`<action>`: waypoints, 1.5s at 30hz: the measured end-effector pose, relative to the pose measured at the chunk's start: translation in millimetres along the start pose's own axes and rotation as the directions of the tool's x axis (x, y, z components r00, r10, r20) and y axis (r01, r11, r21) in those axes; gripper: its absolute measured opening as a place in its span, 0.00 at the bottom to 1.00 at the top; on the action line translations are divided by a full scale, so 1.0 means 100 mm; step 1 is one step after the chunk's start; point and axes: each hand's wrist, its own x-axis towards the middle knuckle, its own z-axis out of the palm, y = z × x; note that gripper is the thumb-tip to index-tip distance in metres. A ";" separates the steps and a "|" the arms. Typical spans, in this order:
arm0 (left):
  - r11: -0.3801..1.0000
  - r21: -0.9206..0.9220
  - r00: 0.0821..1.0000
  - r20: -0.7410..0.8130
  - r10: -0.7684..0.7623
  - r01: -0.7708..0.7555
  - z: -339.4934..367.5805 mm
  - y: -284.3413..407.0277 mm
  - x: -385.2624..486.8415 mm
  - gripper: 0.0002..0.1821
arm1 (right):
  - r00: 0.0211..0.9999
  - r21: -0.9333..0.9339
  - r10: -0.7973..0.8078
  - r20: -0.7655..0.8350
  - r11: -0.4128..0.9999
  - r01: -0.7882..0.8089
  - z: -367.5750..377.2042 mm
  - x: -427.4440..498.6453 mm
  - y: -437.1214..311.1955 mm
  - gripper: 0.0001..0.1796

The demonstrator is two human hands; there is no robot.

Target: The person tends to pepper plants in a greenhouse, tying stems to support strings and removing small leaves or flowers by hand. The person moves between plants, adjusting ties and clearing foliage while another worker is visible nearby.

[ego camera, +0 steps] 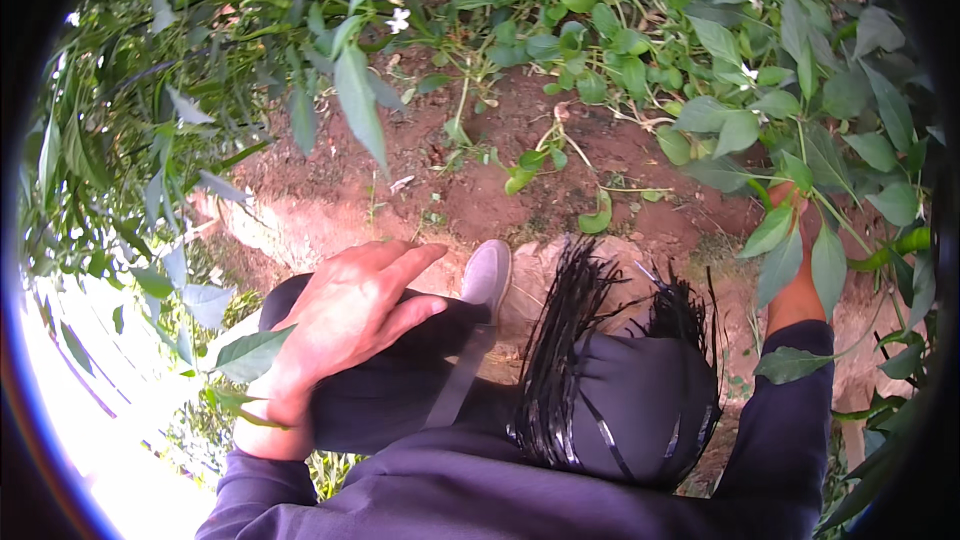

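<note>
My left hand [360, 307], palm down with the thumb apart, hovers over or rests on my left knee and holds nothing. On the right, my right hand [793, 202] reaches in among the leaves of a pepper plant [814, 157]. Leaves cover much of it, so its grip is hidden. Close to its fingers is a slim green pod or stem [761, 195]. A curved green chili pepper [892, 249] hangs farther right. Over my right thigh lies a bundle of thin black strips [559, 360], probably plastic.
Reddish bare soil [480, 165] stretches ahead, with low leafy weeds [600, 52] behind it. More pepper foliage [150, 120] crowds the left side. My grey shoe [486, 277] stands on the ground between my hands. A grey strap [457, 382] crosses my left leg.
</note>
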 end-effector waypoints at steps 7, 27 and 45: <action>1.000 0.021 1.000 0.007 -0.001 0.001 0.03 -0.08 0.00 0.28 | 1.000 -0.012 0.013 0.009 1.000 -0.013 0.11 0.10 0.02 0.07; 0.998 0.004 0.997 0.037 0.064 -0.064 -0.01 -0.15 0.12 0.28 | 0.997 0.030 -0.028 -0.073 0.999 0.030 -0.01 0.12 -0.04 0.08; 0.846 -0.036 0.845 -0.085 0.528 -0.532 0.14 -0.07 0.49 0.24 | 0.931 0.118 0.226 0.288 0.956 -0.269 -2.55 -2.15 -0.53 0.31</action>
